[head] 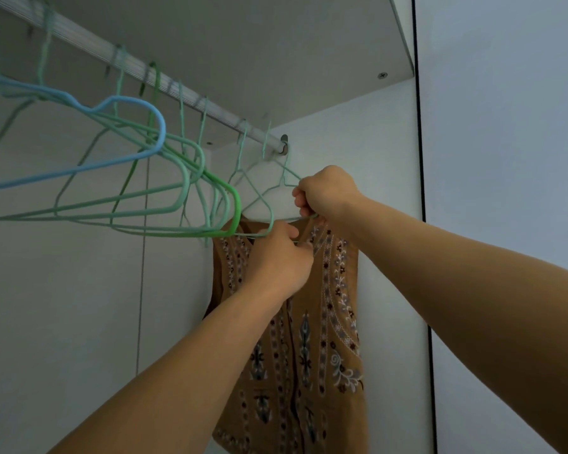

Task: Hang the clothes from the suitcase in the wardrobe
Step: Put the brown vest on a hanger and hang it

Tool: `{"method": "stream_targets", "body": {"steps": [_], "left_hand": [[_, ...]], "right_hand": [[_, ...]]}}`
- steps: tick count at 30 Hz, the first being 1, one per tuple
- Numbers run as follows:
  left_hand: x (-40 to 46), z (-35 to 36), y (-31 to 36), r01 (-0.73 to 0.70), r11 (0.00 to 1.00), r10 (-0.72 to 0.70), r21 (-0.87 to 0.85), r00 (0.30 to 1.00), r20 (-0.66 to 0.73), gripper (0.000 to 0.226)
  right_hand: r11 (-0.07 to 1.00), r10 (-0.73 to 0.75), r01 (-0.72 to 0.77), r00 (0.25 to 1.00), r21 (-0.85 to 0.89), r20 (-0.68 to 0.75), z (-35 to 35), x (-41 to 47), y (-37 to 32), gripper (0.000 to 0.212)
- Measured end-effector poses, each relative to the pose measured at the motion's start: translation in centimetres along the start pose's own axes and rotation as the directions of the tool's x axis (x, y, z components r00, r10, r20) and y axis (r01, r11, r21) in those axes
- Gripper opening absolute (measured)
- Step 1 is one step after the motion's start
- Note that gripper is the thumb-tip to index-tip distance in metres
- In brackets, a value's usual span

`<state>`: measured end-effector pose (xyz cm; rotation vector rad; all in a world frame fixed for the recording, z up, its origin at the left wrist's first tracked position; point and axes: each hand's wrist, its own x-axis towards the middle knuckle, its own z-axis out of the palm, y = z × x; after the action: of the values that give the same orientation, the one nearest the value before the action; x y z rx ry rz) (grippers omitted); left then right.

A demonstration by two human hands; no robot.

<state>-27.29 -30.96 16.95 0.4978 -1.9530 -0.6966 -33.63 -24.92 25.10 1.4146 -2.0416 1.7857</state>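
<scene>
My embroidered brown garment (312,339) hangs straight down below both my hands, at the far right end of the wardrobe rail (191,96), close against the white side panel (387,191). Its long axis runs vertically, top edge at my fingers, hem out of sight below the frame. The pale mint hanger (269,194) carrying it sits on the rail near the end bracket, and its bottom bar runs roughly left to right at my knuckles.

My right hand (325,191) is higher and nearer the hanger's shoulder: fingers curled tight, gripping the hanger's right end together with what looks like the garment's top edge (the fabric there is mostly hidden by my fist, so I can't swear to the strap). My left hand (276,257) is lower, just left of it, fingers pinched closed on the bottom bar and the cloth at the neckline. The two hands are nearly touching.

The garment is tan-brown cloth with vertical bands of embroidery: white vines, small dark red flowers, grey-blue motifs. It looks light and floppy, hanging in soft folds.

I judge the next move is seating the top evenly on the hanger; my right hand is best placed. To the left, empty hangers (164,178) crowd the rail: a bright green one (235,204) overlaps the garment's left shoulder and could snag.
</scene>
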Motion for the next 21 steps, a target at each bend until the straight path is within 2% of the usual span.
{"method": "stream_targets", "body": {"steps": [3,5,8,11,14,17,21], "left_hand": [[-0.3,0.3,-0.4,-0.034,0.999,0.035,0.021,0.999,-0.001,0.036],[-0.7,0.9,-0.8,-0.035,0.999,0.035,0.028,0.999,0.001,0.036],[-1.3,2.4,-1.7,-0.004,1.000,0.004,0.012,1.000,0.021,0.039],[-2.2,4.7,-2.0,0.050,0.998,-0.048,-0.029,0.997,0.055,0.041],[-3.5,7.5,-1.7,0.080,0.992,-0.076,-0.098,0.996,0.043,0.038],[-5.8,11.6,-1.0,0.156,0.978,-0.152,-0.139,0.988,0.042,0.059],[-11.5,16.7,0.2,0.193,0.977,-0.193,-0.095,0.981,0.005,0.092]], "right_hand": [[0.999,-0.041,0.043,0.997,0.017,-0.072,0.3,0.6,0.6,0.017],[0.995,-0.069,0.061,0.993,-0.082,-0.100,0.2,0.6,1.8,0.016],[0.963,-0.095,0.029,0.967,-0.267,-0.237,-1.3,-0.6,4.2,0.024],[0.954,-0.065,-0.037,0.943,-0.297,-0.326,-4.3,-3.1,7.0,0.028],[0.954,-0.055,-0.054,0.935,-0.296,-0.350,-8.1,-6.4,9.5,0.029],[0.957,-0.040,-0.071,0.927,-0.281,-0.373,-13.8,-12.8,12.1,0.027],[0.951,0.031,-0.134,0.939,-0.278,-0.343,-20.8,-22.1,15.6,0.031]]}}
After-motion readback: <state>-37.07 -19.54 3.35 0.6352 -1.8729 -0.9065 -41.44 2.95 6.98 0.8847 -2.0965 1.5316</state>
